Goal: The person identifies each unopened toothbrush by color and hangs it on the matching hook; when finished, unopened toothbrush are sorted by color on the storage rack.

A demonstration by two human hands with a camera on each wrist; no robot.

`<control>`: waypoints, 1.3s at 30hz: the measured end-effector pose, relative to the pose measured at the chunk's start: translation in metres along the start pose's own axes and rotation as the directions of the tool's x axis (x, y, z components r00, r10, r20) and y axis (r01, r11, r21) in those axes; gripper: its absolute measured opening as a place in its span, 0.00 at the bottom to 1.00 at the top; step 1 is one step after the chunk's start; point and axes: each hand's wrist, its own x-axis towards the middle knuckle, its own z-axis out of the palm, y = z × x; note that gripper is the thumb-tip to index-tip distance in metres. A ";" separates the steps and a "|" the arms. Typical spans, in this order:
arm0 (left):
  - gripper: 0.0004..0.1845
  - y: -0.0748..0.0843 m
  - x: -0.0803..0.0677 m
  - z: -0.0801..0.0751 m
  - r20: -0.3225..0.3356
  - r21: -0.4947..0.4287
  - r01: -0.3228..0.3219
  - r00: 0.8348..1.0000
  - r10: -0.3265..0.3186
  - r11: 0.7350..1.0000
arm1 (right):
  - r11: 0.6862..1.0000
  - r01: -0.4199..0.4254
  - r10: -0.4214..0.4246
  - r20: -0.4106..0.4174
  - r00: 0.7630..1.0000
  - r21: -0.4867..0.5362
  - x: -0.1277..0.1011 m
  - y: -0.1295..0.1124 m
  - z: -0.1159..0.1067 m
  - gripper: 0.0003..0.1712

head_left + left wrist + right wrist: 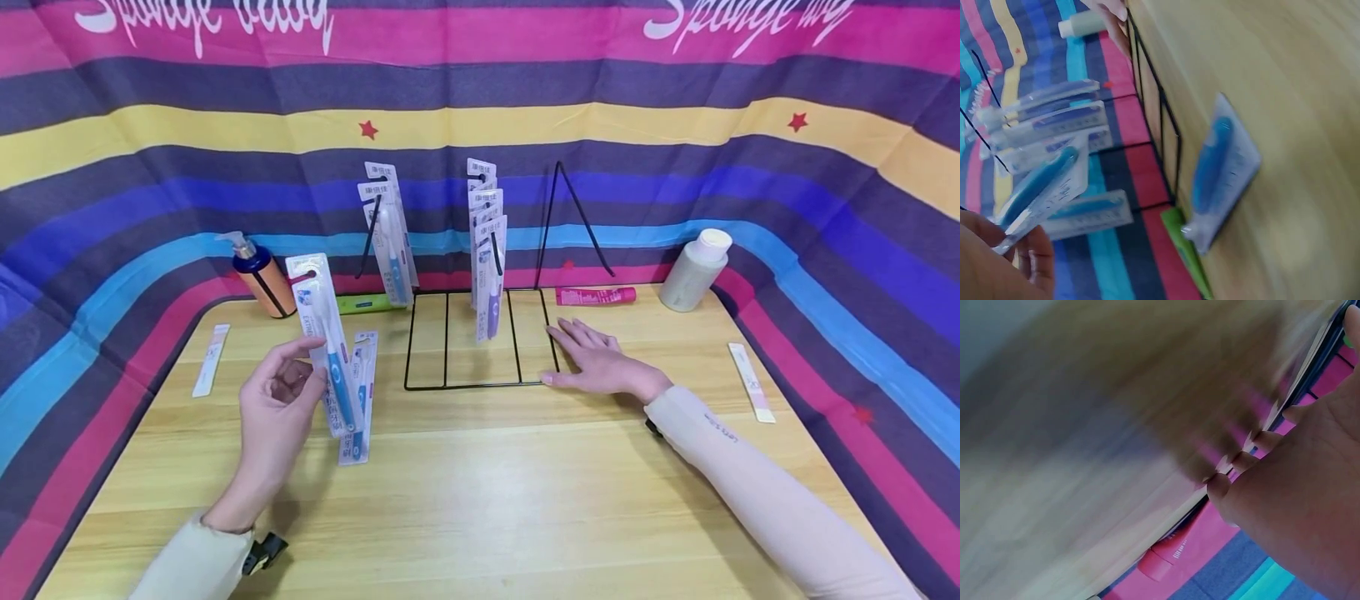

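Note:
Between thumb and fingers, my left hand (281,400) pinches the edge of a packaged blue toothbrush (324,346), held upright above the table. Another packaged blue toothbrush (358,400) lies flat on the wood beneath it. My right hand (596,358) rests with fingers spread at the right side of a black wire rack (468,387), touching its base. Packaged toothbrushes hang on the rack: blue ones (392,242) on the left hook and purple ones (491,283) on the middle hook. The right hook (585,217) carries nothing.
Behind the rack lie a green tube (363,303) and a pink tube (596,297). A pump bottle (262,279) stands back left, a grey bottle (693,271) back right. White sachets lie at the left (211,360) and right (750,383) edges. A striped cloth (525,83) walls the back.

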 end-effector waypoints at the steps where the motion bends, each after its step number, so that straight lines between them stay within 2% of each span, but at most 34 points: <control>1: 0.19 0.003 -0.002 0.002 -0.014 -0.025 -0.052 0.999 0.051 0.998 | 1.000 0.000 0.000 -0.001 1.000 -0.004 0.000 0.000 0.000 0.60; 2: 0.18 0.006 -0.003 0.005 -0.026 -0.055 -0.105 0.994 0.104 0.993 | 1.000 0.000 0.000 -0.001 1.000 -0.007 0.000 0.000 0.000 0.60; 4: 0.17 0.009 -0.006 0.010 -0.045 -0.147 -0.220 0.975 0.215 0.964 | 1.000 0.001 -0.001 -0.002 1.000 -0.011 0.000 0.001 0.001 0.60; 7: 0.17 0.010 -0.007 0.020 -0.055 -0.299 -0.356 0.932 0.357 0.885 | 1.000 -0.001 0.001 -0.003 1.000 -0.011 -0.001 0.000 0.000 0.60; 9: 0.18 0.010 -0.007 0.027 -0.052 -0.373 -0.411 0.904 0.424 0.832 | 1.000 -0.003 0.003 -0.005 1.000 -0.009 -0.001 0.000 0.000 0.60; 11: 0.18 0.009 -0.007 0.034 -0.043 -0.401 -0.433 0.889 0.456 0.807 | 1.000 0.000 0.000 -0.007 1.000 -0.011 -0.001 0.000 0.000 0.60; 13: 0.18 0.008 -0.007 0.039 -0.029 -0.399 -0.433 0.887 0.461 0.808 | 1.000 -0.002 0.002 -0.003 1.000 -0.013 -0.001 0.000 0.000 0.61; 16: 0.18 0.006 -0.006 0.046 -0.010 -0.384 -0.417 0.894 0.448 0.824 | 1.000 -0.002 0.002 0.001 1.000 -0.014 -0.001 0.000 0.001 0.61; 23: 0.18 -0.007 0.002 0.054 0.014 -0.276 -0.375 0.919 0.394 0.885 | 1.000 -0.010 0.010 0.005 1.000 -0.026 -0.001 0.001 0.001 0.61; 27: 0.19 -0.018 0.021 0.060 0.041 -0.222 -0.364 0.923 0.382 0.905 | 1.000 -0.009 0.009 -0.001 1.000 -0.027 0.000 0.002 0.001 0.61; 34: 0.19 -0.034 0.064 0.071 0.091 -0.269 -0.333 0.925 0.368 0.904 | 1.000 -0.008 0.008 0.001 1.000 -0.023 0.001 0.001 0.002 0.61; 39: 0.19 -0.041 0.089 0.076 0.109 -0.258 -0.310 0.932 0.346 0.915 | 1.000 -0.005 0.005 0.000 1.000 -0.028 0.001 0.000 0.002 0.60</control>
